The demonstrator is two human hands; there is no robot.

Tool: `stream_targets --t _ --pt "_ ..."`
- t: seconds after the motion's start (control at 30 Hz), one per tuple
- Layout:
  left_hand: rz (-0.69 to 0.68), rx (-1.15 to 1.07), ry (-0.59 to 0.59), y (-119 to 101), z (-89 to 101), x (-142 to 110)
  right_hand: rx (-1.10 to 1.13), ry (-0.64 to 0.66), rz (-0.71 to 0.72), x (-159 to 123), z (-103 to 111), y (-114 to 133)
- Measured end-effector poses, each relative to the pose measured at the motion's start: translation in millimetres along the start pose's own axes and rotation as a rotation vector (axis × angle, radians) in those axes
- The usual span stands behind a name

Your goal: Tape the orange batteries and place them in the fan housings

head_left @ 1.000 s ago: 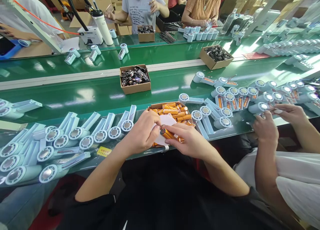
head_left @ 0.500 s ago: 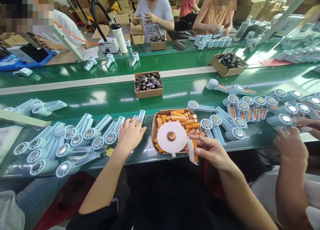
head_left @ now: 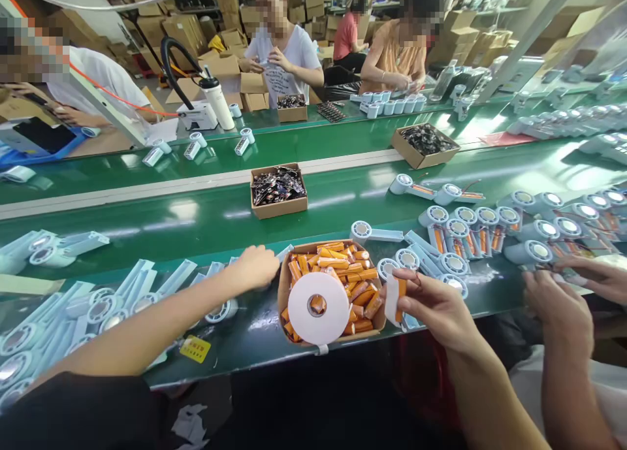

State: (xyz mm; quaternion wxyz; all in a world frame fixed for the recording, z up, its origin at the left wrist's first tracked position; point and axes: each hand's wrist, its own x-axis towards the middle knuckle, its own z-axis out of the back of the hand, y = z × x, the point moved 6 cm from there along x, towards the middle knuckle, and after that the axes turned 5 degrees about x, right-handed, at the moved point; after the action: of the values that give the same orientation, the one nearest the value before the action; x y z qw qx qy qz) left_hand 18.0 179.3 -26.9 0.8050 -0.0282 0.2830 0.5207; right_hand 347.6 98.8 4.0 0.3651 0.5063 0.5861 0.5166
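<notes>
My right hand (head_left: 435, 303) pinches an orange-wrapped battery (head_left: 400, 300), and a strip of white tape (head_left: 391, 300) hangs along its side. The fingers of my left hand (head_left: 258, 266) are curled over a light-blue fan housing, whose handle tip (head_left: 285, 251) pokes out beside the knuckles; the rest of it is hidden. Between my hands a cardboard box (head_left: 283, 292) is heaped with orange batteries (head_left: 343, 264). A roll of white tape (head_left: 304, 309) leans on the front of that box, its loose end at the box's front edge.
Light-blue fan housings (head_left: 105, 306) lie in a cluster at left; others with batteries in their handles (head_left: 482, 238) stand at right. A co-worker's hands (head_left: 558, 300) work there. On the green belt sits a box of small black parts (head_left: 279, 208). A yellow label (head_left: 194, 349) lies near the front edge.
My left hand has gone from spread fingers to curled ones, beside the battery box. My right hand still holds the battery and tape, now slightly right of the box. The camera view has shifted.
</notes>
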Motion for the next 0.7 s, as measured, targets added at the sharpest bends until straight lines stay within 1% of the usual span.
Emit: stream_targets --t 0.07,0.13,0.2,0.27,0.33,0.4,0.47,0.53,0.6,0.7 --pt "-0.012 -0.016 0.001 1.1 -5.4 -0.6 -0.021 -0.021 0.023 0.6 7.7 2.2" --pt "-0.007 -0.024 -0.016 9.8 -6.6 -3.8 -0.03 -0.028 0.029 3.9 13.0 1.4" --pt "0.004 -0.027 -0.07 24.3 1.4 -1.4 -0.036 -0.038 0.032 16.1 13.6 0.3" --pt "0.007 -0.032 -0.157 37.2 16.8 11.5 -0.053 -0.042 0.045 41.1 6.9 0.0" --pt "-0.001 -0.044 -0.24 43.2 31.9 34.2 -0.091 -0.04 0.07 77.7 -7.3 -0.8" --pt "-0.029 -0.068 -0.275 42.9 40.4 61.2 -0.16 -0.027 0.081 119.8 -27.0 -5.6" --pt "-0.078 -0.103 -0.27 40.8 42.2 85.4 -0.258 0.012 0.071 159.5 -48.8 -15.3" --pt "-0.136 -0.146 -0.251 41.0 40.2 101.2 -0.358 0.07 0.057 190.4 -68.2 -27.4" --pt "-0.179 -0.189 -0.243 43.7 36.8 107.7 -0.454 0.127 0.052 210.2 -82.5 -39.2" --pt "-0.18 -0.234 -0.254 45.7 30.5 106.5 -0.617 0.202 0.039 222.9 -95.4 -54.2"
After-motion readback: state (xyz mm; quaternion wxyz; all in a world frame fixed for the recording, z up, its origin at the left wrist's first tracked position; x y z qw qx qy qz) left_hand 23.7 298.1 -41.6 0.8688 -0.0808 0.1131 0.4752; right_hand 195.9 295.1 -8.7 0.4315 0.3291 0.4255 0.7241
